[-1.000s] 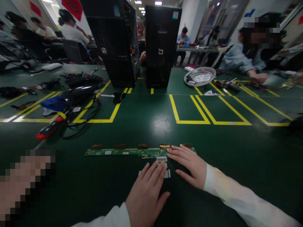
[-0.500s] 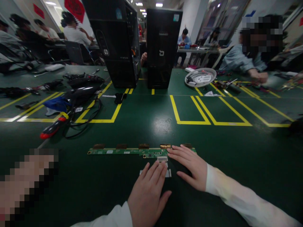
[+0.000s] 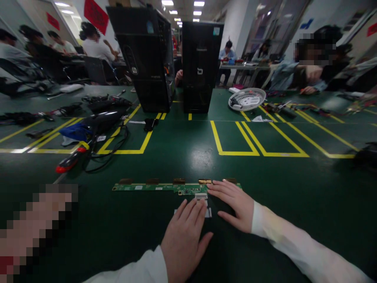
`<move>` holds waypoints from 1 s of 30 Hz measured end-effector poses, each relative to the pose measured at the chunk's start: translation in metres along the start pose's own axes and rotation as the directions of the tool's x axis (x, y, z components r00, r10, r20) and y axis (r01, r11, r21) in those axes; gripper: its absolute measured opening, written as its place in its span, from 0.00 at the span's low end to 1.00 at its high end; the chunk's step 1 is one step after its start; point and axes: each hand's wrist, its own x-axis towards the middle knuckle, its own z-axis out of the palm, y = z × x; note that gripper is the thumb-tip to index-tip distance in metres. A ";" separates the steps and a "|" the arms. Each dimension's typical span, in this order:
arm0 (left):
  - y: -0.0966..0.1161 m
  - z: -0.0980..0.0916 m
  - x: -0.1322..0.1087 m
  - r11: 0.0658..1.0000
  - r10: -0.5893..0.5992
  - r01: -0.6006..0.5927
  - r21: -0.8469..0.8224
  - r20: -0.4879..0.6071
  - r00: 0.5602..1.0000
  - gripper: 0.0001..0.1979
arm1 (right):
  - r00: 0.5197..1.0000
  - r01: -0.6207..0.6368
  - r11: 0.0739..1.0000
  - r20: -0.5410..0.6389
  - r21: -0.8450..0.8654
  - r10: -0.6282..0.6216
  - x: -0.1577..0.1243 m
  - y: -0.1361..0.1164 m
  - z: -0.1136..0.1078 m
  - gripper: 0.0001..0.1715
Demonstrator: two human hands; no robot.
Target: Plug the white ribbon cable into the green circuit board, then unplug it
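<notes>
Green table [image 3: 273,173]; left hand [image 3: 186,234] flat over ribbon [image 3: 209,212] at connector [image 3: 201,196], right hand [image 3: 234,202] apart, over end of board [image 3: 160,187], neither clenched; ribbon seems attached, full seating hidden

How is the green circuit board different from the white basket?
The circuit board is long and thin, while the basket is rounded. The circuit board is green with brown tabs along its far edge; the basket is white and full of little holes. The right hand partly covers the circuit board, but the basket sits farther away, uncovered. Both are on the green table.
</notes>
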 end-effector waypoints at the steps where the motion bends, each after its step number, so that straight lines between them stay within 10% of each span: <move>1: -0.001 -0.001 0.000 1.000 0.002 -0.003 -0.020 -0.013 1.000 0.24 | 1.000 0.003 1.000 -0.005 0.000 -0.003 0.000 0.000 0.000 0.33; 14: -0.018 -0.018 0.002 0.980 0.067 -0.091 -0.175 -0.137 0.988 0.18 | 0.998 0.051 0.998 -0.026 -0.032 -0.052 0.003 0.007 0.004 0.31; 24: -0.044 -0.028 -0.074 0.995 -0.094 0.095 0.012 -0.033 0.995 0.20 | 0.997 0.049 0.997 -0.052 -0.056 -0.052 0.004 0.004 0.003 0.28; 30: -0.065 -0.003 -0.109 0.973 -0.147 0.182 0.141 -0.230 0.962 0.21 | 0.995 0.062 0.996 -0.077 -0.060 -0.067 0.004 0.007 0.007 0.27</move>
